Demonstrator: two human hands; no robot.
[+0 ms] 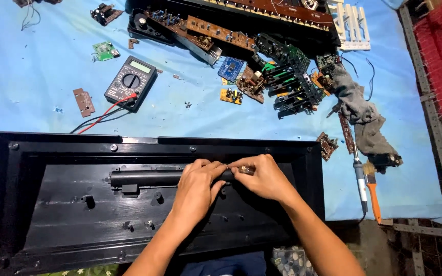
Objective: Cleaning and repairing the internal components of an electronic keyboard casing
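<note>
A large black plastic case point(52, 214) lies face down in front of me, with a black tube-shaped part point(144, 178) running along its middle. My left hand point(196, 184) wraps over the right end of that tube. My right hand point(264, 176) is closed beside it, pinching a small shiny metal piece point(245, 170) against the tube's end. The fingertips of both hands meet there. What lies under the hands is hidden.
On the blue sheet point(37, 76) beyond the case lie a black multimeter point(130, 82) with red and black leads, several circuit boards point(231, 69), a grey rag point(359, 112), a soldering iron point(360, 179) and an orange-handled brush point(372, 191). A dismantled long brown board point(241, 20) lies at the back.
</note>
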